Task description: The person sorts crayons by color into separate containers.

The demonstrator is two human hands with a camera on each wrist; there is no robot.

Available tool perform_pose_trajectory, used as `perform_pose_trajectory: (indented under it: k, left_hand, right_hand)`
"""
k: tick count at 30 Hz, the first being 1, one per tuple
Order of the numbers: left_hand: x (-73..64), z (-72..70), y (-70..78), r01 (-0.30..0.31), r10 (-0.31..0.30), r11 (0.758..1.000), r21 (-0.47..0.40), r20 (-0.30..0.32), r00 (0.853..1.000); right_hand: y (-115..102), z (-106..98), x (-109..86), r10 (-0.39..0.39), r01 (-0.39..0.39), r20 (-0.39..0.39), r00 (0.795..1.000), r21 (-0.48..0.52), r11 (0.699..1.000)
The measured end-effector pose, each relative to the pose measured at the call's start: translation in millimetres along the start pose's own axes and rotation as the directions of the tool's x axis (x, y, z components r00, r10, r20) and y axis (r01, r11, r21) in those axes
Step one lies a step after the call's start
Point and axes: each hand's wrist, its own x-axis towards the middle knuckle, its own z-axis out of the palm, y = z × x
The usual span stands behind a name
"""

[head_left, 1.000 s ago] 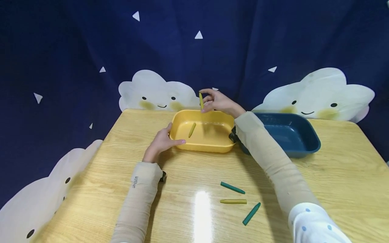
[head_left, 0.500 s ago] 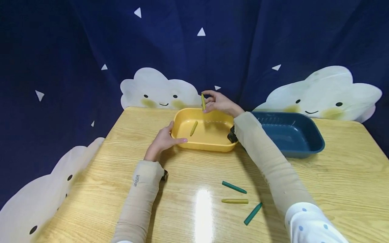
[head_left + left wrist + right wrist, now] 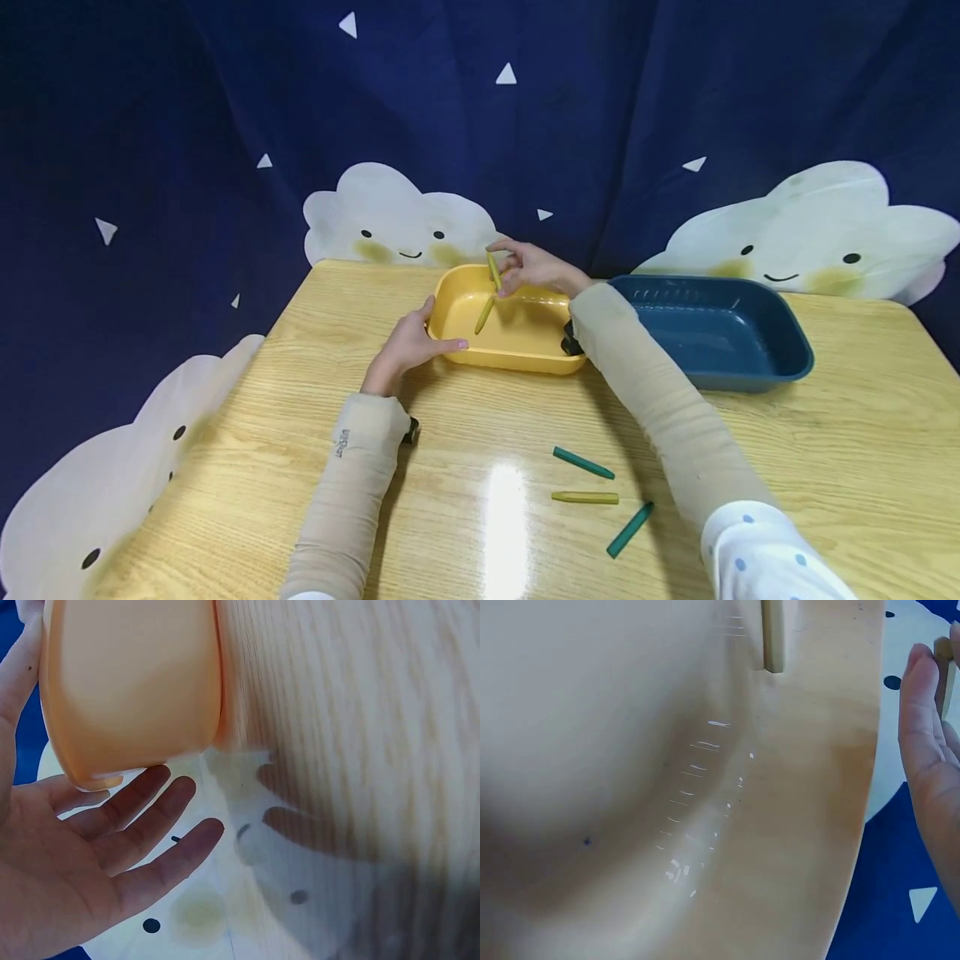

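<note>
A yellow plastic tub (image 3: pixel 517 361) stands toward the back of the table. My left hand (image 3: pixel 408 342) grips its left end, thumb over the front rim; in the left wrist view the other fingers (image 3: pixel 150 832) spread around the tub's end (image 3: pixel 135 690). My right hand (image 3: pixel 536 268) pinches a yellow crayon (image 3: pixel 493 271) nearly upright over the tub's back part, between thumb and fingertips. In the right wrist view that crayon (image 3: pixel 943 682) shows at the right edge. A second yellow crayon (image 3: pixel 484 317) lies inside the tub, its upper end overlapped by the held one.
A dark blue tub (image 3: pixel 720 333) stands to the right of the yellow one, partly behind my right forearm. Nearer on the wooden table (image 3: pixel 270 467) lie a green crayon (image 3: pixel 583 463), a yellow crayon (image 3: pixel 585 497) and another green crayon (image 3: pixel 630 530). A dark blue cloud-print curtain (image 3: pixel 420 100) hangs behind.
My right hand has come down and slightly left with the yellow crayon, closer to the one in the tub. The left hand keeps its grip. The whole view has shifted a little.
</note>
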Motion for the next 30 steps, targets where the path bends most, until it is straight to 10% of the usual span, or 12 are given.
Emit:
perform_pose_trajectory:
  k: [21, 30]
  left_hand:
    - [1.1, 2.0, 1.6, 0.012, -0.012, 1.0, -0.012, 0.006, 1.0]
    - [0.5, 1.1, 0.7, 0.018, -0.018, 1.0, -0.004, 0.005, 1.0]
  right_hand:
    - [21.2, 2.0, 2.3, 0.218, -0.186, 0.105, 0.97, -0.252, 0.95]
    - [6.0, 0.1, 0.3, 0.198, -0.166, 0.09, 0.976, -0.281, 0.945]
